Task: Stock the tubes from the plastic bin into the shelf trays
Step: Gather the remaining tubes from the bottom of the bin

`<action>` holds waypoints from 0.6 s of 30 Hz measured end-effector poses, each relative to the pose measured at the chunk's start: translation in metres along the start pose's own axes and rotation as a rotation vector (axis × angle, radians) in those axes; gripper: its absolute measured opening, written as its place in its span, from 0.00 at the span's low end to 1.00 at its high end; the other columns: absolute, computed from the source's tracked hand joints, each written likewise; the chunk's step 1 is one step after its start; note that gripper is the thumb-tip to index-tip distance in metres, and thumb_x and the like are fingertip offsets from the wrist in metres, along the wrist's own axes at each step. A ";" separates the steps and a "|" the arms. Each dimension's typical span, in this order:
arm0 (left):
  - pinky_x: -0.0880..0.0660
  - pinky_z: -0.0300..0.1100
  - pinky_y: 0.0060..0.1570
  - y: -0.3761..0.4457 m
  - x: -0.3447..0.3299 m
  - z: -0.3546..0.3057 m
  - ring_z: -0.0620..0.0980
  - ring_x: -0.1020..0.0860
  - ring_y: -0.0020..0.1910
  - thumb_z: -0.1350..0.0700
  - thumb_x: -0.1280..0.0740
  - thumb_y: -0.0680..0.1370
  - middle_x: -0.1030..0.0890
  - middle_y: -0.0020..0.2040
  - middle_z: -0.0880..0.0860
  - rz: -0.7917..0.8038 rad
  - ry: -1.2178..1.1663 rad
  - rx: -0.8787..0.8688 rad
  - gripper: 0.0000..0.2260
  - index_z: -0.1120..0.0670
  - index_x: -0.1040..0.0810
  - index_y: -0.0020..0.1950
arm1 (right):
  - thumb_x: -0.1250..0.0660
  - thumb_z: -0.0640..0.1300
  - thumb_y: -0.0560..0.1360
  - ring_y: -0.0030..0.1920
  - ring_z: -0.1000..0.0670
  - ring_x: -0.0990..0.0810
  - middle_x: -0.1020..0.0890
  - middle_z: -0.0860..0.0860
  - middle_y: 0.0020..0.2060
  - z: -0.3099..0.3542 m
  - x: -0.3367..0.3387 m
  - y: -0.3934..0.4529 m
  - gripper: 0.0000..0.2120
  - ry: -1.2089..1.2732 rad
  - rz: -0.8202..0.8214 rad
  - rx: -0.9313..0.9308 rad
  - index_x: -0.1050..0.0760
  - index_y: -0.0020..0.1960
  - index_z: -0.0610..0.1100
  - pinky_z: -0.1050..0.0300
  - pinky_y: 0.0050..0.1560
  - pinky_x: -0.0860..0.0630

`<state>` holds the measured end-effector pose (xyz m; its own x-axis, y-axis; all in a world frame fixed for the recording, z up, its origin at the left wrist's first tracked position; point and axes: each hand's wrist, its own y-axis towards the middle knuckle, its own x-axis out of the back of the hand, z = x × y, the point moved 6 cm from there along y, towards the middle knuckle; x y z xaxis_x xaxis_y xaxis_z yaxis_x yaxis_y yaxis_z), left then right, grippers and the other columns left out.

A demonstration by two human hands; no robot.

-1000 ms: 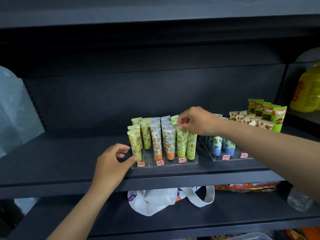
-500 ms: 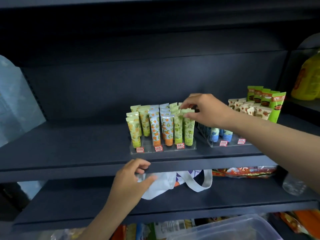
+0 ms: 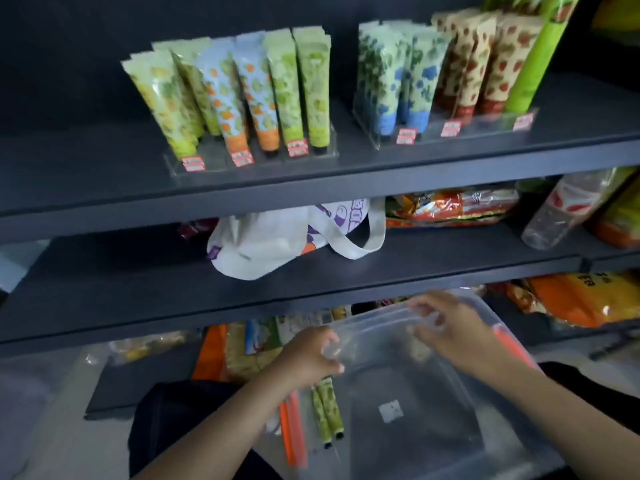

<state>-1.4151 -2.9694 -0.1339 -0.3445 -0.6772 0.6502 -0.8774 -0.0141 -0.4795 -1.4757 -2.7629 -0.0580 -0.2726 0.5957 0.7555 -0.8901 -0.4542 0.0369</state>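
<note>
From the head camera we see both of our hands down low, over a clear plastic bin [image 3: 460, 393] with an orange handle on each side. Our left hand [image 3: 308, 355] is at the bin's left edge. Its fingers look curled, but the picture is blurry, so we cannot tell if they hold anything. Our right hand [image 3: 453, 334] is over the far rim of the bin with its fingers spread. We cannot tell if it grips the rim or only touches it. The two hands are near each other but apart.

Two green tubes [image 3: 327, 414] lie side by side in the bin, just below our left hand, caps pointing toward us.

Up on the top shelf [image 3: 346, 181] stand two clear trays. The left tray [image 3: 256, 161] holds yellow, orange and green tubes standing on their caps. The right tray [image 3: 460, 129] holds blue, red and bright green ones.

On the middle shelf lies a white cloth bag [image 3: 270, 244].
</note>
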 end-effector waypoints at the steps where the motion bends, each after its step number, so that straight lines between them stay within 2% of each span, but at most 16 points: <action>1: 0.30 0.38 0.54 0.012 -0.015 0.006 0.47 0.26 0.60 0.53 0.29 0.72 0.27 0.64 0.51 0.024 0.019 0.039 0.22 0.53 0.28 0.64 | 0.29 0.38 0.71 0.49 0.53 0.25 0.26 0.57 0.45 -0.024 -0.023 -0.010 0.10 0.030 0.090 -0.097 0.24 0.51 0.48 0.73 0.51 0.30; 3: 0.30 0.37 0.52 0.032 -0.042 0.019 0.50 0.26 0.61 0.55 0.30 0.72 0.27 0.65 0.53 0.065 0.033 0.132 0.23 0.55 0.29 0.66 | 0.31 0.41 0.74 0.58 0.49 0.26 0.26 0.56 0.54 -0.062 -0.069 -0.031 0.15 0.052 0.322 -0.272 0.28 0.59 0.52 0.61 0.62 0.30; 4: 0.31 0.37 0.49 0.041 -0.055 0.027 0.51 0.26 0.61 0.56 0.30 0.73 0.26 0.64 0.54 0.082 0.029 0.186 0.23 0.57 0.30 0.66 | 0.32 0.43 0.74 0.62 0.49 0.27 0.27 0.53 0.60 -0.077 -0.089 -0.041 0.19 0.040 0.430 -0.334 0.30 0.64 0.49 0.59 0.64 0.32; 6: 0.31 0.37 0.45 0.055 -0.081 0.044 0.53 0.25 0.59 0.57 0.31 0.73 0.25 0.62 0.57 0.088 -0.022 0.314 0.20 0.60 0.29 0.64 | 0.32 0.45 0.75 0.66 0.47 0.29 0.28 0.48 0.66 -0.101 -0.125 -0.057 0.24 0.036 0.605 -0.435 0.32 0.69 0.44 0.60 0.64 0.34; 8: 0.29 0.41 0.51 0.060 -0.107 0.064 0.55 0.26 0.61 0.57 0.33 0.75 0.26 0.63 0.60 0.080 -0.058 0.443 0.21 0.62 0.32 0.65 | 0.33 0.46 0.75 0.67 0.46 0.29 0.28 0.45 0.66 -0.117 -0.152 -0.069 0.24 0.005 0.711 -0.477 0.33 0.69 0.42 0.62 0.62 0.33; 10: 0.32 0.43 0.62 0.062 -0.130 0.085 0.56 0.30 0.67 0.57 0.36 0.77 0.31 0.69 0.61 0.066 -0.033 0.578 0.25 0.66 0.39 0.71 | 0.34 0.47 0.75 0.66 0.48 0.30 0.29 0.46 0.67 -0.129 -0.168 -0.074 0.23 -0.043 0.766 -0.465 0.32 0.68 0.43 0.64 0.58 0.34; 11: 0.34 0.43 0.64 0.063 -0.140 0.093 0.57 0.32 0.69 0.57 0.38 0.78 0.33 0.70 0.62 0.033 -0.030 0.634 0.26 0.67 0.42 0.71 | 0.34 0.47 0.75 0.66 0.49 0.29 0.29 0.48 0.67 -0.138 -0.173 -0.074 0.22 -0.048 0.764 -0.478 0.32 0.68 0.43 0.66 0.55 0.34; 13: 0.36 0.42 0.65 0.062 -0.152 0.101 0.58 0.34 0.70 0.58 0.39 0.79 0.35 0.71 0.63 -0.020 -0.069 0.721 0.26 0.67 0.45 0.72 | 0.35 0.48 0.76 0.67 0.51 0.30 0.29 0.49 0.68 -0.151 -0.176 -0.070 0.23 -0.060 0.743 -0.501 0.33 0.68 0.44 0.66 0.53 0.35; 16: 0.34 0.45 0.62 0.067 -0.167 0.102 0.61 0.32 0.66 0.57 0.36 0.77 0.37 0.68 0.63 -0.078 -0.108 0.763 0.28 0.65 0.45 0.72 | 0.36 0.48 0.77 0.70 0.51 0.34 0.32 0.50 0.69 -0.174 -0.181 -0.061 0.24 -0.085 0.714 -0.523 0.36 0.71 0.44 0.64 0.62 0.39; 18: 0.29 0.48 0.60 0.068 -0.175 0.104 0.63 0.28 0.61 0.57 0.34 0.75 0.35 0.65 0.63 -0.126 -0.108 0.763 0.29 0.63 0.42 0.71 | 0.34 0.46 0.75 0.69 0.48 0.32 0.28 0.48 0.64 -0.186 -0.188 -0.057 0.24 -0.057 0.736 -0.556 0.33 0.68 0.40 0.62 0.61 0.36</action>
<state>-1.3799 -2.9288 -0.3413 -0.1889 -0.7044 0.6842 -0.4215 -0.5712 -0.7044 -1.4414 -2.7253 -0.3239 -0.8337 0.2428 0.4960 -0.5512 -0.3128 -0.7735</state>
